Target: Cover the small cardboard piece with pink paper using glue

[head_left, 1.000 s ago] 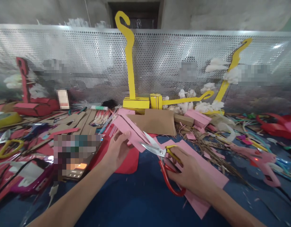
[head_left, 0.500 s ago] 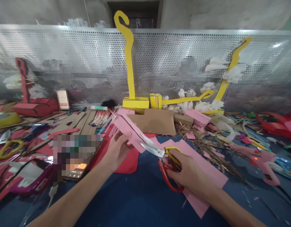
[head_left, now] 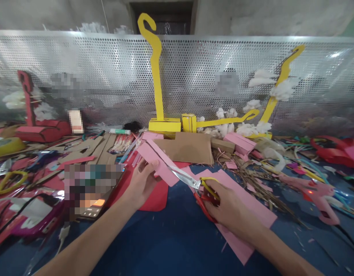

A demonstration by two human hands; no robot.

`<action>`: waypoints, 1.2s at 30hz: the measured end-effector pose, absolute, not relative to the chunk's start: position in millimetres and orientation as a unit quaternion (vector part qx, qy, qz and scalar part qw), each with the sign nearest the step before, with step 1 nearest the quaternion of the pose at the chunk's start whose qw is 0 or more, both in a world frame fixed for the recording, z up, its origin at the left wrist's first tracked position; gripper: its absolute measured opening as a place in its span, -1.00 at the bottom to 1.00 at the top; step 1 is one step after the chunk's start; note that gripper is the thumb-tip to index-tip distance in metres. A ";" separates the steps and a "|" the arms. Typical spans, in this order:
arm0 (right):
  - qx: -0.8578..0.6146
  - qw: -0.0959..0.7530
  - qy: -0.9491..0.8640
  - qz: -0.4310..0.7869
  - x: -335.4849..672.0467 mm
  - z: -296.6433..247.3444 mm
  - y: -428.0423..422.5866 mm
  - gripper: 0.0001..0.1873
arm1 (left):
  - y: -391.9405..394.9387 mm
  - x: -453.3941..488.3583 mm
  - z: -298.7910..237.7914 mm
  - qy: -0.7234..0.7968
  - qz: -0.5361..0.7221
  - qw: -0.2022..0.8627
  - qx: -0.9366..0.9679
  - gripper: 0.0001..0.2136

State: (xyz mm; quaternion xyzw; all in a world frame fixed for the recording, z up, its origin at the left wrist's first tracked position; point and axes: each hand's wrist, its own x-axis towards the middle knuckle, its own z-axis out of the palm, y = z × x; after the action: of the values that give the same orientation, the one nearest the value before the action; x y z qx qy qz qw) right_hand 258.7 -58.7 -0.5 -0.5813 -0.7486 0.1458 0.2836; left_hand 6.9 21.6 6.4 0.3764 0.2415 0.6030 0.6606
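Note:
Between thumb and fingers, my left hand (head_left: pixel 145 178) pinches a strip of pink paper (head_left: pixel 158 159), tilted above the table. My right hand (head_left: pixel 224 203) is wrapped round the handles of a pair of scissors (head_left: pixel 190 179), one handle yellow and one red. The blades reach left along the upper right edge of the pink strip and are nearly closed on it. Under my right hand lies a larger pink sheet (head_left: pixel 246 209). A red sheet (head_left: pixel 155 197) lies beneath my left hand.
Behind stand a brown cardboard piece (head_left: pixel 191 147) and a yellow hook-shaped stand (head_left: pixel 156 84). A pink glue gun (head_left: pixel 315 193) with a lit red light lies right, beside dry twigs (head_left: pixel 269 188). Left are a phone (head_left: pixel 92 209) and yellow-handled scissors (head_left: pixel 12 180).
The scissor blades have closed along the strip's edge, and the red handle has drawn in toward the yellow one. My left hand keeps its hold, almost unmoved.

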 end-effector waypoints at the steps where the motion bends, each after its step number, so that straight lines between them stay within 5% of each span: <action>1: -0.581 0.284 -0.750 0.142 258.5 0.6 -58.8 -0.94 | 21.8 7.0 6.2 0.240 0.605 0.659 0.377 -0.85; 14: -0.585 0.290 -0.747 0.127 253.4 4.9 -61.5 -0.98 | 20.3 5.4 4.5 0.229 0.575 0.663 0.422 -0.79; 24: -0.599 0.276 -0.732 0.172 256.9 -0.7 -56.4 -0.74 | 17.5 7.4 6.9 0.231 0.571 0.661 0.429 -0.61; 31: -0.595 0.295 -0.736 0.135 256.9 3.7 -60.8 -0.94 | 17.7 7.9 5.5 0.236 0.566 0.659 0.435 -0.56; 36: -0.577 0.279 -0.759 0.113 256.3 4.7 -61.8 -0.81 | 18.2 6.8 3.1 0.237 0.554 0.658 0.452 -0.49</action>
State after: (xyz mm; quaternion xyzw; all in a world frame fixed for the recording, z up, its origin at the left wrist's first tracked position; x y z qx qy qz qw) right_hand 256.3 -61.8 4.7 -0.5768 -0.7592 0.1130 0.2794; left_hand 6.8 18.2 3.1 0.4523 0.2369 0.5539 0.6577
